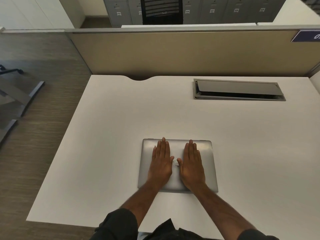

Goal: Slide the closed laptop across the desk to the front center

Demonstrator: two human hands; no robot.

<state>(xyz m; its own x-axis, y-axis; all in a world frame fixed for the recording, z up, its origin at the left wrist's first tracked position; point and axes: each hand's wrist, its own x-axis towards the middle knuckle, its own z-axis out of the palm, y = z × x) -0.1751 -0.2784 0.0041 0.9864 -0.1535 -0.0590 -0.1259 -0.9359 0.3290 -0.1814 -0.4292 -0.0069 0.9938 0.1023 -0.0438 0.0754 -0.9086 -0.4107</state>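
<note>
A closed silver laptop [207, 170] lies flat on the white desk [103, 153], in the middle of the desk's width and toward its front edge. My left hand [161, 163] rests palm-down on the left half of the lid with its fingers stretched out. Beside it, my right hand [192, 167] lies flat on the right half. The thumbs meet near the round logo in the lid's centre. Neither hand grips an edge. Both forearms reach in from the front edge of the desk and hide part of the laptop's near edge.
A recessed cable box [239, 90] with its dark lid tilted open sits at the back right of the desk. A tan partition [173, 52] runs along the back edge. Grey furniture legs [20, 97] stand on the wood-look floor to the left, and grey lockers [225, 11] stand beyond.
</note>
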